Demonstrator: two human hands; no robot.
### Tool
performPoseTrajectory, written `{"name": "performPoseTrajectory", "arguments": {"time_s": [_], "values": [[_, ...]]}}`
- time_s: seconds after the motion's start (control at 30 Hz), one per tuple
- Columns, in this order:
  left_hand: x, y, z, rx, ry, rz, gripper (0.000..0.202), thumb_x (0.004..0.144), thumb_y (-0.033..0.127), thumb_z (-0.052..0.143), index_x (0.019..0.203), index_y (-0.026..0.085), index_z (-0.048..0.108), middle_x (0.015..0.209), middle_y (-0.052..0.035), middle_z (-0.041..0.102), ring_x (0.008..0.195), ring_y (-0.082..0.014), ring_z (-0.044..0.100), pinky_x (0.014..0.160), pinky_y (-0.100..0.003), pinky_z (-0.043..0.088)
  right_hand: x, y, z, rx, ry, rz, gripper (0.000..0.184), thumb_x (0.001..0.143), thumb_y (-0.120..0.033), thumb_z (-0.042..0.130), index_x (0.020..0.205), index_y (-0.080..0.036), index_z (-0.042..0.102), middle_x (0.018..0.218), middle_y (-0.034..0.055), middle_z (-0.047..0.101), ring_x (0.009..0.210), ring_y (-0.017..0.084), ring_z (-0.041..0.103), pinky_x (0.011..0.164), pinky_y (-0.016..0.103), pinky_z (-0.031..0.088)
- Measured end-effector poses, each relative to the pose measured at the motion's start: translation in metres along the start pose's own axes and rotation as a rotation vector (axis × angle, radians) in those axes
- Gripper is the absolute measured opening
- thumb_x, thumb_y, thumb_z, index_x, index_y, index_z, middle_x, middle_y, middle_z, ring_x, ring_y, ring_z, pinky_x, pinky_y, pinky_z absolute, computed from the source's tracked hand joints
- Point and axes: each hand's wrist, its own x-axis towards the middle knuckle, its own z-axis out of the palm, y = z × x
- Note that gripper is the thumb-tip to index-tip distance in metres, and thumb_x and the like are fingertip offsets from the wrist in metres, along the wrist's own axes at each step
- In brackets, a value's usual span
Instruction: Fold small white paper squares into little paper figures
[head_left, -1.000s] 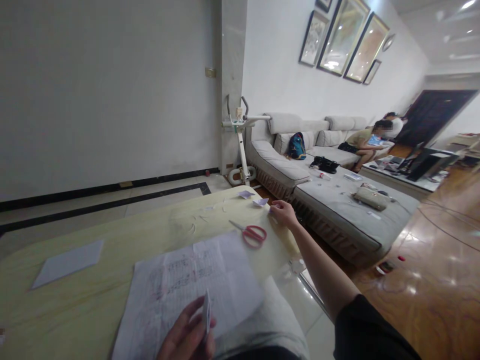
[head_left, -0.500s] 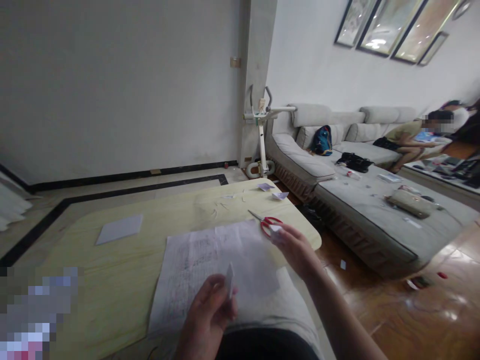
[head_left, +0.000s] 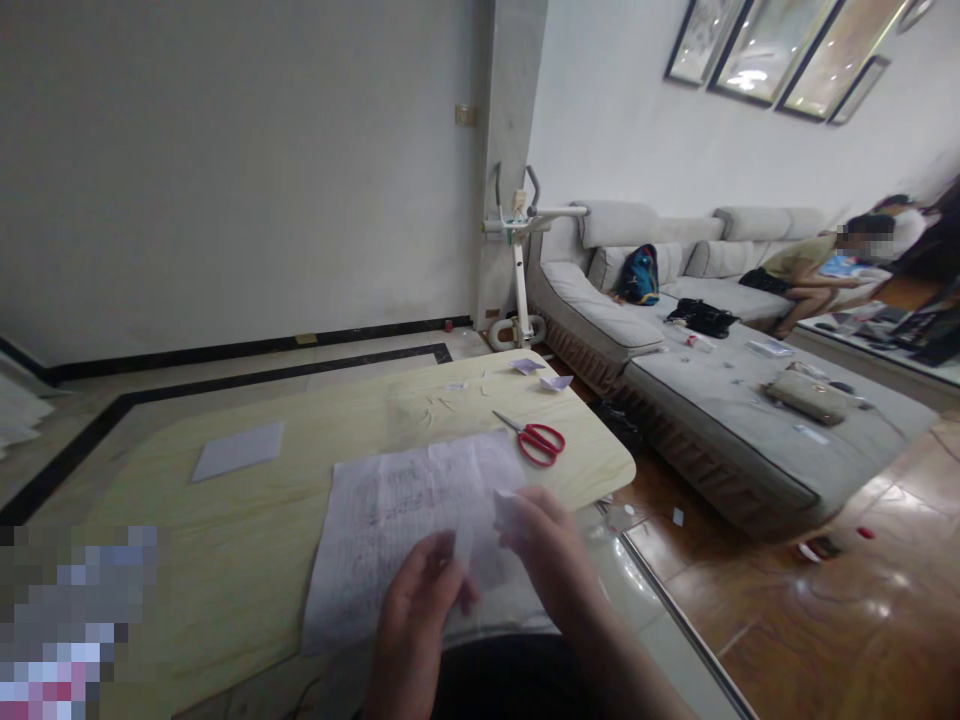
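Over the near edge of the table, my left hand (head_left: 427,580) is closed on a small piece of white paper (head_left: 463,545) that stands upright between thumb and fingers. My right hand (head_left: 536,525) pinches another small folded piece of white paper (head_left: 508,507), just right of the left hand and blurred by motion. Beneath both hands lies a large printed sheet (head_left: 390,510), its near part covered by them. Red-handled scissors (head_left: 538,443) rest beyond my right hand, blades pointing away to the left.
Thin paper scraps (head_left: 435,405) and two small folded paper pieces (head_left: 555,383) lie at the table's (head_left: 225,560) far end. A white rectangular pad (head_left: 238,450) is on the left. Right of the table stands a grey sofa (head_left: 720,410); a person (head_left: 806,262) sits farther back.
My right hand has drawn back from beside the scissors towards my left hand, carrying its paper piece. The scissors stay on the table, now fully uncovered. The camera view has shifted slightly.
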Motion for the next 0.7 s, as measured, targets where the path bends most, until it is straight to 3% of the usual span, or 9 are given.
{"name": "performPoseTrajectory", "arguments": {"time_s": [0.23,0.43,0.7], "values": [[-0.003,0.0,0.006,0.053,0.028,0.031,0.033,0.07,0.043,0.077,0.089,0.018,0.068,0.062,0.0006,0.064,0.059,-0.0152,0.056,0.055,-0.024,0.046,-0.006,0.004,0.01,-0.029,-0.003,0.029,0.031,0.068,-0.034,0.083,0.066,-0.019,0.057,0.058,-0.0016,0.064,0.05,0.014,0.057,0.048,0.024,0.043],[-0.004,0.003,0.006,0.094,0.036,0.085,0.034,0.069,0.045,0.078,0.088,0.018,0.068,0.063,-0.0002,0.064,0.058,-0.0155,0.058,0.056,-0.025,0.048,-0.01,0.007,0.011,0.056,-0.091,0.059,0.031,0.069,-0.033,0.082,0.065,-0.02,0.054,0.059,-0.0025,0.063,0.057,0.016,0.06,0.057,0.028,0.049],[-0.008,0.009,0.006,0.073,0.092,0.097,0.036,0.065,0.045,0.081,0.087,0.019,0.069,0.074,-0.0035,0.072,0.067,-0.0198,0.066,0.059,-0.026,0.053,-0.017,0.007,0.01,-0.16,-0.096,-0.056,0.03,0.07,-0.039,0.081,0.069,-0.02,0.058,0.059,-0.0018,0.063,0.054,0.014,0.055,0.053,0.025,0.04]]}}
